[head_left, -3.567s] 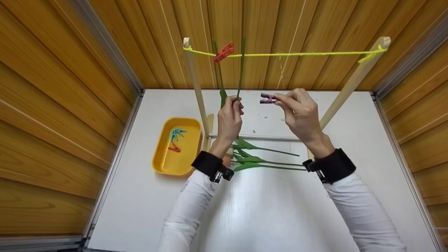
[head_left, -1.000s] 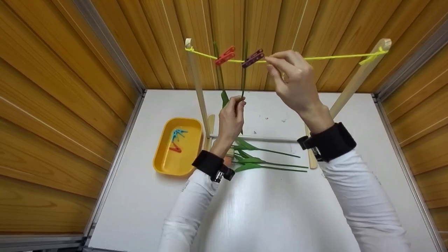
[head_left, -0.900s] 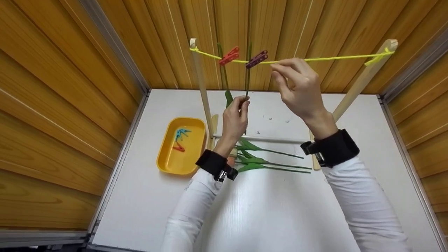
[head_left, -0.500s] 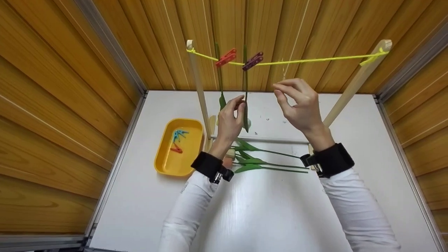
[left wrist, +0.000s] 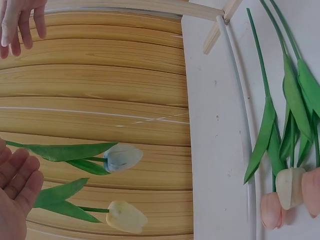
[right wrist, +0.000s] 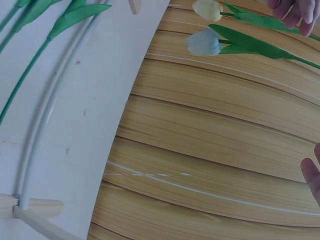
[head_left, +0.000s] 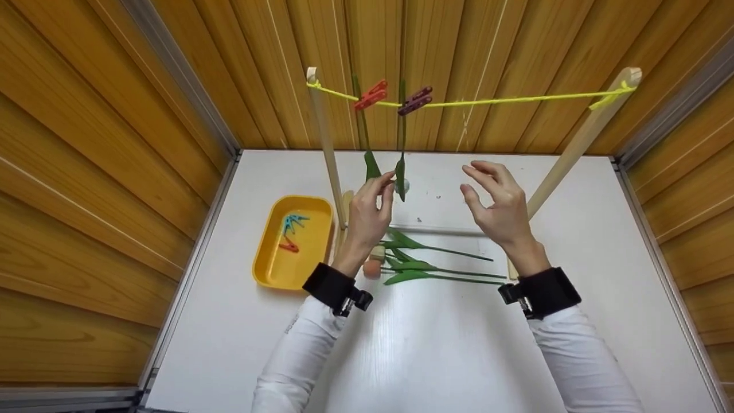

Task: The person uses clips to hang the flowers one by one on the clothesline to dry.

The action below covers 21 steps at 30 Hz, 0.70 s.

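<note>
Two artificial tulips hang head down from a yellow cord [head_left: 504, 101]. A red clothespin [head_left: 371, 95] clips one stem, and a purple clothespin [head_left: 415, 101] clips the other. In the left wrist view their blooms are a pale blue tulip [left wrist: 123, 157] and a cream tulip [left wrist: 126, 216]. My left hand [head_left: 369, 215] is beside the hanging blue tulip's leaves, fingers loosely bent and gripping nothing; whether they touch a leaf is unclear. My right hand [head_left: 500, 202] is in the air below the cord, thumb and fingers apart, holding nothing.
A yellow tray [head_left: 265, 246] at the left holds blue clothespins [head_left: 293, 221] and a red one. Several tulips lie on the white table, including a peach tulip [head_left: 372, 269]. Wooden posts, left [head_left: 323, 143] and right [head_left: 585, 135], carry the cord; a white rod [head_left: 441, 230] runs between their bases.
My right hand brought the purple clothespin to the cord, clipped the second stem there, let go and came down. My left hand has released that stem and moved slightly down and left.
</note>
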Tool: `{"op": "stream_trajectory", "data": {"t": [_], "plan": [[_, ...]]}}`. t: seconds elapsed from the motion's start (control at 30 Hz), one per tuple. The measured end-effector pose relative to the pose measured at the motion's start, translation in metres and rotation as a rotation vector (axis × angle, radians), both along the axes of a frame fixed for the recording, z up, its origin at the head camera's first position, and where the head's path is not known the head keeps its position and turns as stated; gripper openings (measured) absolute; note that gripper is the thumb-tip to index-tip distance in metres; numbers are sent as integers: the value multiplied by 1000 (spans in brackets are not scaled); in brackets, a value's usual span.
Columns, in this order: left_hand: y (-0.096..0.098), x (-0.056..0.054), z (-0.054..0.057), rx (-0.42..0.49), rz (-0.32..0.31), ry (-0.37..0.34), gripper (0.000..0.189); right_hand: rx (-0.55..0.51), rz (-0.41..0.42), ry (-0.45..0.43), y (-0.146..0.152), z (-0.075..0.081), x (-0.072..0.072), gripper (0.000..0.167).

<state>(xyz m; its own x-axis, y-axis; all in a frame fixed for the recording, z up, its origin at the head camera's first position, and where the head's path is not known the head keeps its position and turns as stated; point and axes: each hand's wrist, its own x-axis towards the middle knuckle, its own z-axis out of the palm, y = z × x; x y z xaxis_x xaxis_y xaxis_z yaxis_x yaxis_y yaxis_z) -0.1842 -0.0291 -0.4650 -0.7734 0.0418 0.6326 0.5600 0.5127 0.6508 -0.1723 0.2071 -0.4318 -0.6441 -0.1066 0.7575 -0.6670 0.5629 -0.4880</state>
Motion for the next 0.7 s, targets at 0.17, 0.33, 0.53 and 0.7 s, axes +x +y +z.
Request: {"op": "stream_trajectory", "data": {"t": [0.17, 0.33, 0.53, 0.7], "plan": [[-3, 9, -6, -6, -19, -16, 27, -11, -36, -84, 9, -18, 10, 35], [-4, 18, -13, -49, -20, -36, 27, 1, -71, -166, 15, -41, 20, 40], [-6, 26, -25, -89, -39, -63, 29, -14, -68, -252, 20, -66, 30, 44], [-9, 30, -37, -97, -46, -62, 27, -11, -92, -310, 23, -82, 40, 46]]}}
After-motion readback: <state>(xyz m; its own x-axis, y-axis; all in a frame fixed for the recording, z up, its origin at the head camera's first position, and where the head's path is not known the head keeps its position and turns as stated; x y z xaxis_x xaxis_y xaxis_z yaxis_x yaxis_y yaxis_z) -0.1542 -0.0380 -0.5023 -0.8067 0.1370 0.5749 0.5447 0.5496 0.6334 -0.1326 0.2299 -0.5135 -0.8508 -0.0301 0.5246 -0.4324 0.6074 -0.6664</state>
